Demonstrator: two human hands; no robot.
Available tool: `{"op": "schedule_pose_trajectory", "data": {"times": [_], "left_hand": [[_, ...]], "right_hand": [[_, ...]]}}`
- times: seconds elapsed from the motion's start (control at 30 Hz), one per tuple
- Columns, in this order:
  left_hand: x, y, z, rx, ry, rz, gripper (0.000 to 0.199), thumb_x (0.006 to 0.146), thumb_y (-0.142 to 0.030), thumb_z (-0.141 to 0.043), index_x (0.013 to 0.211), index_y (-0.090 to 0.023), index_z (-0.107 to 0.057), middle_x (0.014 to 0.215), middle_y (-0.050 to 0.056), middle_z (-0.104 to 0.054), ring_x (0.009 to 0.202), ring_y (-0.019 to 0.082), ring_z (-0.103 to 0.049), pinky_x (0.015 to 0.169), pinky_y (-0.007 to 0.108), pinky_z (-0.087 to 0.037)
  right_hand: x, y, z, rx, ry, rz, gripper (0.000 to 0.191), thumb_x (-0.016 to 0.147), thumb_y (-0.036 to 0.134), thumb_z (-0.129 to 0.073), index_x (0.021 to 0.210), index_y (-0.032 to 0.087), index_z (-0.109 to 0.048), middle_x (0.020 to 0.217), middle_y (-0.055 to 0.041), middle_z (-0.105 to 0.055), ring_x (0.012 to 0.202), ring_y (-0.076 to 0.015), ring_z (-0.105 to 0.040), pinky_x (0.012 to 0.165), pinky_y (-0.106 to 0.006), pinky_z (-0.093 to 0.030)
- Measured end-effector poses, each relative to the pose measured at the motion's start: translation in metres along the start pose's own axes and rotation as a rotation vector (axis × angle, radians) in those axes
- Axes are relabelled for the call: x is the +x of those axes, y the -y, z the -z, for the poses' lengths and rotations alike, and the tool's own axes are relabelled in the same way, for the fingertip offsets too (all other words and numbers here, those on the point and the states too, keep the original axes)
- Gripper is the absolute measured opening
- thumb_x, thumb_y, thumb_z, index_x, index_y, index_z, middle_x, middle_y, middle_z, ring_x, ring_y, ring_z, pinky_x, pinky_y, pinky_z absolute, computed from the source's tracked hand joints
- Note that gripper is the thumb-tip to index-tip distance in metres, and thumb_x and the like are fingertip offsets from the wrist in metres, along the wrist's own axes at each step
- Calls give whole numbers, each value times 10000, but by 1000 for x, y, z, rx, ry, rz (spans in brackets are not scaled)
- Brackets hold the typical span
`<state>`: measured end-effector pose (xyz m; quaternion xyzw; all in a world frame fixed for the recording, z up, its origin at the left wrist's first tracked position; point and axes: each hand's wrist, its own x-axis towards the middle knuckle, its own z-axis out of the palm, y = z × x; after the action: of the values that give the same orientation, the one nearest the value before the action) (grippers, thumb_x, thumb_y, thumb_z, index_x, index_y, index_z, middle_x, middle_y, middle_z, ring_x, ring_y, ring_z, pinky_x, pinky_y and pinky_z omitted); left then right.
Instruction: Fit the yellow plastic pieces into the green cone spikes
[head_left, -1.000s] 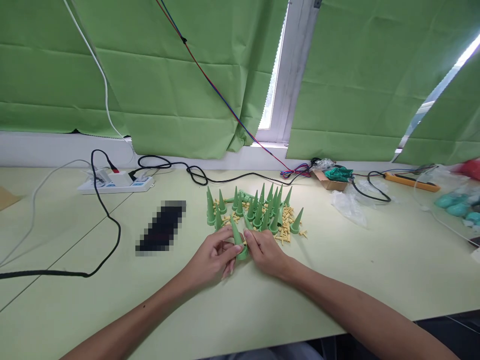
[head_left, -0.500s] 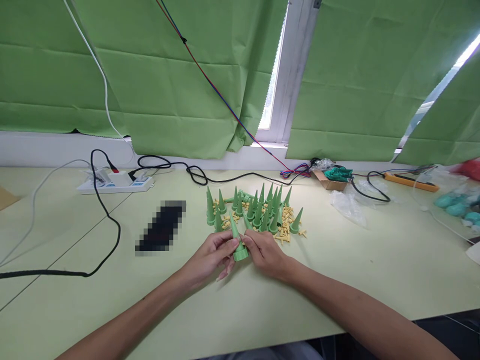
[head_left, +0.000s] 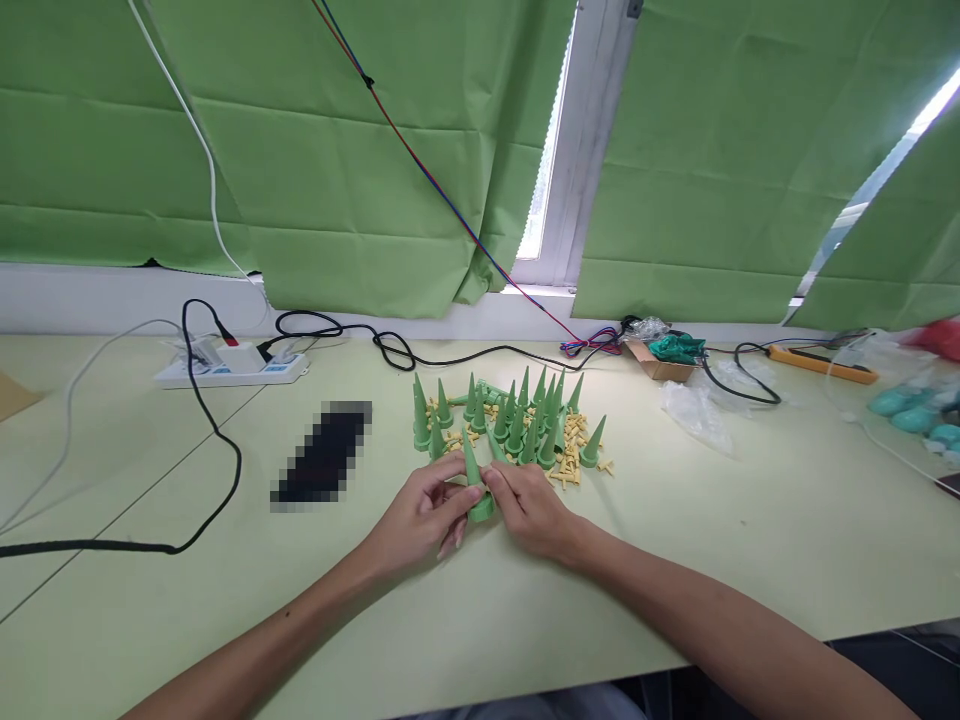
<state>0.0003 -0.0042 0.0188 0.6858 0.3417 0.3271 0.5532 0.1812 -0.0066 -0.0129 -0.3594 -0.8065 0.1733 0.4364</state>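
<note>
A green cone with a round base [head_left: 480,506] is gripped between the thumb and fingers of my left hand [head_left: 429,510]. Close beside it on the right, my right hand [head_left: 531,506] is closed, its fingertips pinched near the cone; whatever they hold is too hidden to name. Just beyond both hands stand several upright green cones [head_left: 515,430] in a cluster. Small yellow pieces [head_left: 574,445] lie scattered among them and at their right side.
A dark pixelated object [head_left: 322,455] lies left of my hands. Farther back are a white power strip [head_left: 232,370], black cable [head_left: 480,352], a small cardboard box [head_left: 664,368], plastic bags [head_left: 697,415] and an orange tool [head_left: 825,364]. Green curtains hang behind the table.
My left thumb has shifted slightly on the cone's base, and the left fingers are a little more curled. My right hand has hardly moved.
</note>
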Motion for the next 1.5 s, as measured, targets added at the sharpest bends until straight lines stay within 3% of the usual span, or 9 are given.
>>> {"op": "schedule_pose_trajectory", "data": {"times": [0.27, 0.4, 0.53, 0.67, 0.83, 0.97, 1.13, 1.23, 1.5], "left_hand": [[-1, 2, 3, 366, -49, -246, 302, 951, -333, -545, 712, -152, -575, 855, 29, -482, 614, 97, -489, 463, 190, -391], [-3, 6, 6, 618, -59, -440, 170, 979, -224, -489, 962, -183, -653, 983, 78, -543, 803, 159, -554, 619, 228, -463], [-4, 10, 7, 728, -23, -526, 245, 993, -159, -451, 1170, -204, -614, 1076, 105, -555, 870, 169, -581, 759, 269, -482], [-3, 9, 6, 723, -40, -503, 223, 989, -158, -461, 1151, -203, -606, 1067, 102, -558, 869, 169, -580, 751, 268, -485], [-3, 9, 3, 631, -74, -420, 144, 977, -215, -484, 929, -194, -618, 985, 74, -552, 743, 139, -533, 574, 218, -454], [-3, 10, 2, 526, -100, -312, 215, 961, -289, -513, 797, -175, -592, 932, 54, -528, 640, 105, -480, 444, 182, -384], [-1, 2, -1, 339, -88, -210, 299, 937, -349, -560, 710, -154, -572, 857, 19, -478, 565, 72, -499, 418, 177, -385], [-1, -3, -2, 197, -58, -126, 336, 925, -390, -583, 693, -154, -525, 816, -8, -460, 461, 43, -500, 393, 183, -398], [1, -6, -2, -15, 11, 15, 362, 857, -516, -655, 812, -175, -542, 538, -59, -465, 373, 100, -508, 329, 184, -340]], "right_hand": [[0, 0, -1, -8, 10, -32, 387, 1043, 288, -275, 662, 221, -298, 552, 60, -302, 472, -98, -270, 528, -265, -255], [2, -1, -1, -20, 8, -49, 405, 1046, 305, -258, 650, 224, -278, 537, 64, -268, 465, -99, -253, 522, -268, -243], [3, -1, -2, -24, 15, -58, 426, 1053, 338, -234, 646, 225, -283, 529, 59, -296, 465, -101, -278, 527, -269, -249], [4, -1, -2, -37, 16, -69, 439, 1053, 343, -235, 636, 223, -306, 525, 53, -325, 464, -103, -293, 524, -268, -258], [4, -1, -2, -35, -4, -63, 433, 1047, 331, -252, 630, 221, -291, 517, 56, -326, 455, -95, -296, 524, -266, -255], [4, -1, -2, -32, -17, -84, 447, 1045, 355, -250, 621, 221, -284, 512, 53, -318, 454, -94, -291, 507, -268, -245], [3, 1, -3, -13, -29, -78, 432, 1039, 341, -269, 626, 219, -279, 513, 57, -305, 452, -90, -267, 502, -264, -241], [2, 2, -3, 1, -34, -79, 437, 1044, 345, -273, 626, 218, -277, 515, 56, -307, 454, -90, -265, 501, -263, -249], [-1, 0, -3, -43, -54, -31, 441, 1056, 334, -254, 635, 222, -323, 529, 46, -357, 462, -98, -285, 510, -267, -271]]}}
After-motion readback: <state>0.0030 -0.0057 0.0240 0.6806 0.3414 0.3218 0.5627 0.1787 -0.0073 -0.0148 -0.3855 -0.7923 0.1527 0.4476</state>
